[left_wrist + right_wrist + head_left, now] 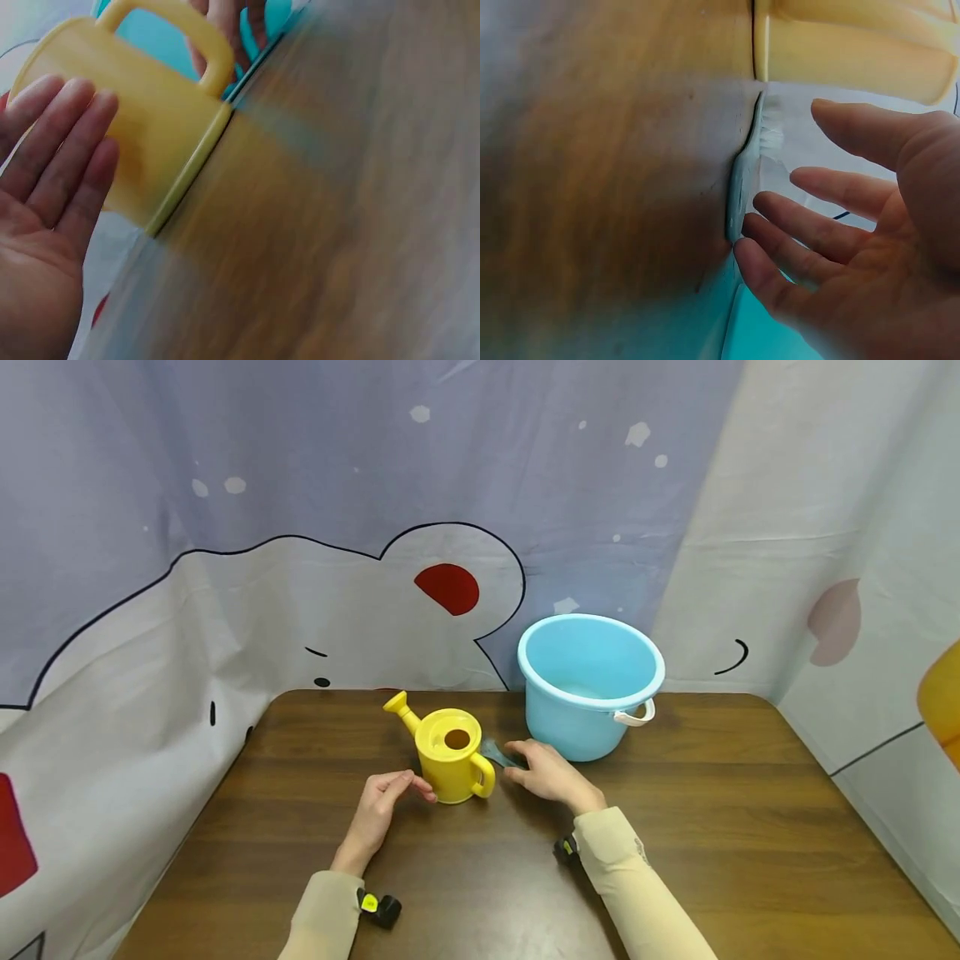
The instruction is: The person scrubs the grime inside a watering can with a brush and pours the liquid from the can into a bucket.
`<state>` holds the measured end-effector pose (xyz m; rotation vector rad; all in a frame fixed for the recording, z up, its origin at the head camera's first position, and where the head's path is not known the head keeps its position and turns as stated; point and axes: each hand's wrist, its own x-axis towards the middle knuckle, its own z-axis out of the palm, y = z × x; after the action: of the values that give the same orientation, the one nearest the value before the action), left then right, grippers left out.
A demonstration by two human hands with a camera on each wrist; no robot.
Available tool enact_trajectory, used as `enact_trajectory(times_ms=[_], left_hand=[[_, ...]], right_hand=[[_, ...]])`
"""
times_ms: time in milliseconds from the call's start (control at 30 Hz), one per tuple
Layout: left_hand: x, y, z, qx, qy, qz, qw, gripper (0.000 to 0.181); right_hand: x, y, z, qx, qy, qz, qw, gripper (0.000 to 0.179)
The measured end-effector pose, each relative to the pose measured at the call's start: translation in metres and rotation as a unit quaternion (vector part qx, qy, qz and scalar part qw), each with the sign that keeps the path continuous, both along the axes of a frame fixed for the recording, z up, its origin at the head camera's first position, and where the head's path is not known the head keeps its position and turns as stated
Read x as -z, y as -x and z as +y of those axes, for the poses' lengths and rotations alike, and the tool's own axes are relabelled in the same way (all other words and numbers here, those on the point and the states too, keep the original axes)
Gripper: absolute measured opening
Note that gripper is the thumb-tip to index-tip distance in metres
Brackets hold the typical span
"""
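A yellow watering can (438, 777) stands upright on the table, its spout pointing back left and its handle toward the right. My left hand (378, 810) is just left of the can; in the left wrist view its fingers (75, 142) are straight and hold nothing. Between the can and the bucket lies a grey-blue brush (740, 187) with white bristles. Over its handle hovers my right hand (551, 774). The fingers of that hand are spread and loosely bent, with a fingertip close to the brush's end; whether it touches cannot be told.
A light blue bucket (573, 727) with a white handle (636, 713) stands at the back of the wooden table (450, 893), just behind my right hand. A printed curtain (337, 618) hangs along the back and sides.
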<state>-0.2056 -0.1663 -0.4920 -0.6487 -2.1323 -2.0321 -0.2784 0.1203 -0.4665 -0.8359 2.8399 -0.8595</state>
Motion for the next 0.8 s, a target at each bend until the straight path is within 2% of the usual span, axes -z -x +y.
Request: enact_trajectory(times_ms=[67, 133, 200, 267, 300, 533, 667, 800], left_hand=[[-0.008, -0.005, 0.005, 0.025, 0.024, 0.006, 0.9994, 0.036], [-0.008, -0.007, 0.010, 0.044, 0.034, 0.010, 0.9984, 0.035], [-0.008, -0.008, 0.017, 0.057, 0.041, 0.019, 0.9974, 0.032], [-0.002, -0.005, 0.024, 0.063, 0.044, 0.027, 0.9967, 0.030], [0.002, -0.004, 0.027, 0.064, 0.047, 0.030, 0.9964, 0.030], [0.001, -0.007, 0.047, 0.067, 0.077, 0.022, 0.9945, 0.031], [0.003, -0.008, 0.054, 0.060, 0.083, 0.008, 0.9947, 0.034], [0.005, -0.008, 0.060, 0.056, 0.078, -0.014, 0.9953, 0.038]], right_hand=[[-0.001, 0.002, -0.003, 0.000, -0.010, -0.001, 1.0000, 0.043], [-0.002, 0.003, -0.006, -0.002, -0.019, 0.000, 0.9998, 0.043], [-0.002, 0.005, -0.009, -0.002, -0.029, 0.000, 0.9996, 0.044], [-0.002, 0.008, -0.012, 0.001, -0.036, 0.000, 0.9993, 0.044], [-0.002, 0.009, -0.014, 0.003, -0.039, 0.002, 0.9992, 0.044], [-0.001, 0.013, -0.023, 0.028, -0.063, 0.006, 0.9976, 0.039], [-0.001, 0.014, -0.026, 0.040, -0.074, 0.004, 0.9964, 0.027], [-0.001, 0.014, -0.027, 0.055, -0.076, -0.007, 0.9956, 0.025]])
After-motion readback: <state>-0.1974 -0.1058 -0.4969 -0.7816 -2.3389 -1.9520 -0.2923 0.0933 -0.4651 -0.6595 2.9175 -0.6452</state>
